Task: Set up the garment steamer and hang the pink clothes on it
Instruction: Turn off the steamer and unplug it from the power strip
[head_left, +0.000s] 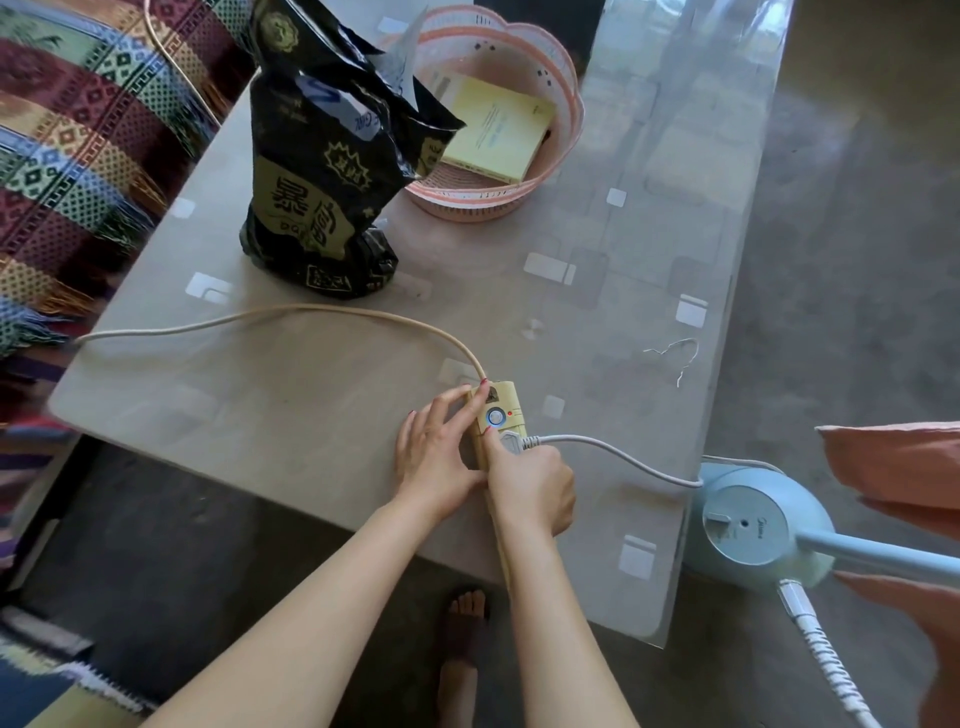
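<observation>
On the table (322, 415) stand a black snack bag (317, 171) and a pink basket (519, 171) holding a yellow booklet (498, 132); both are well apart from the hands. The yellow power strip (496, 410) lies near the front edge, its long axis running toward the person, its near end hidden under the hands. The left hand (436, 457) rests on the strip's side with fingers nearly straight. The right hand (535, 488) grips the white plug (511, 441) in the strip. The blue steamer base (753, 525) stands on the floor just beside the table's right corner; its pole is cut off by the frame. Pink cloth (898, 467) shows at the right edge.
</observation>
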